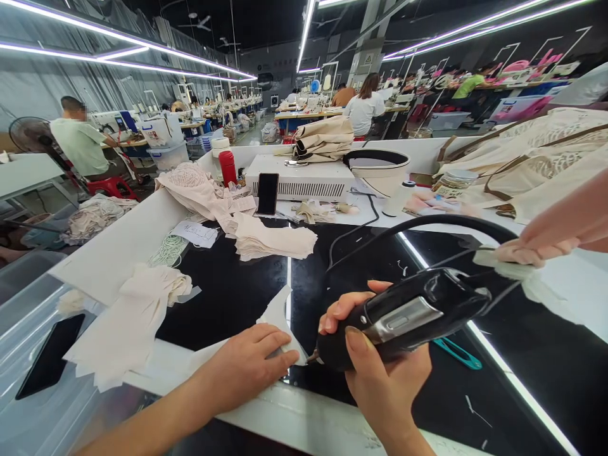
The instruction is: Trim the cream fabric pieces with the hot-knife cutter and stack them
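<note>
From the head view: my left hand (254, 360) lies flat on one cream cloth piece (278, 310), fingers laid down, not wrapped around anything. Right hand (392, 386) is clamped round the black power tool (401, 316). The cloth is on the glossy black tabletop (218, 316), near edge, tool tip at its right-hand corner; can't tell how deep the contact goes.

Doing it well, my take: press the cloth right beside the working edge so it can't creep, fingertips clear of the tip, tool low and steady, light pressure, even pace. Leave slack in the cable (441, 218); a tug there would swing the tip.

Count: 1 power tool, 1 piece being worked, 2 loose piles of cut cloth, middle pile (275, 239) and left pile (133, 316), layers too tight to count. 1 upright phone (268, 194), 1 dark slab (50, 354) at far left, likely another phone. 1 red bottle (227, 168), 1 teal tool (458, 353). Plus 1 co-worker's hand (539, 248) at right, gripping a pale scrap (551, 294).
</note>
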{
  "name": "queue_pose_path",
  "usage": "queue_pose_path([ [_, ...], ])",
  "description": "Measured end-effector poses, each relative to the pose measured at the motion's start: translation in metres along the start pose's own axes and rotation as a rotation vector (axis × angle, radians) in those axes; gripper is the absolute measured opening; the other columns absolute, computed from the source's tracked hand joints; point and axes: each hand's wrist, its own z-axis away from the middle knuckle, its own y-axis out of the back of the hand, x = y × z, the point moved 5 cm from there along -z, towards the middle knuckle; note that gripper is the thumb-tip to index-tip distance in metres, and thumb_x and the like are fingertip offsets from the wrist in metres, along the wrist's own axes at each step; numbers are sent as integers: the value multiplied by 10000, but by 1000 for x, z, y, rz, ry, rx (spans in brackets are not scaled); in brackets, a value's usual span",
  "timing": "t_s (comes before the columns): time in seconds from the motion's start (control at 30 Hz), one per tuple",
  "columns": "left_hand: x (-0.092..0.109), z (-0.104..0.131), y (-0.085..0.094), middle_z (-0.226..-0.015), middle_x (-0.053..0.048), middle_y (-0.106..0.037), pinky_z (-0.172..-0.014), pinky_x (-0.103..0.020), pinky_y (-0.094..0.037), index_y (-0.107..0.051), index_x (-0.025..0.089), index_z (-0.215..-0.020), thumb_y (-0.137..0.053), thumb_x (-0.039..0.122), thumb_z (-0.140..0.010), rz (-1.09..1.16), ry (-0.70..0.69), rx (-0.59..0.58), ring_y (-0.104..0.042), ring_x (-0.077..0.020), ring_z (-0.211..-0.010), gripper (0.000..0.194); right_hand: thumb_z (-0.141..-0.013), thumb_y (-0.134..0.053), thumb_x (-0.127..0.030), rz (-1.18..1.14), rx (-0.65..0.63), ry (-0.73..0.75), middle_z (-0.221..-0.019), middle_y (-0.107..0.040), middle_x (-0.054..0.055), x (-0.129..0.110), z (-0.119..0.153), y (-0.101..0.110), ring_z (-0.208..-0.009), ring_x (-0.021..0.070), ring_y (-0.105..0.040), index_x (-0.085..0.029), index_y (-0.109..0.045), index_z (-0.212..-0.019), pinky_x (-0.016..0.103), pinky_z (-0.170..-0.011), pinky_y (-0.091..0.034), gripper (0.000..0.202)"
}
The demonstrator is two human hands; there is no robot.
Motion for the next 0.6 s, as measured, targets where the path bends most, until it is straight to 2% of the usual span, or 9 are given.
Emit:
queue_pose_path([
  [0.23,1,-1,-1,-1207,-102,-648,-1011,-366,-558,-585,174,-1254,-560,98,-988,-9,8,-26,-632,-226,-1121,278,-874,-786,-275,-7,-4,10,-823,-660,-11,0,0,0,-624,151,-646,-276,-571,-1205,297,-540,-575,395],
  [0.6,2,-2,0,-1198,-102,-637,-984,-364,-570,-595,191,-1246,-532,93,-994,-9,36,-17,-634,-226,-1106,278,-886,-771,-272,-3,-21,13,-821,-654,-13,0,1,0,-628,151,-640,-281,-564,-1217,295,-546,-563,390],
])
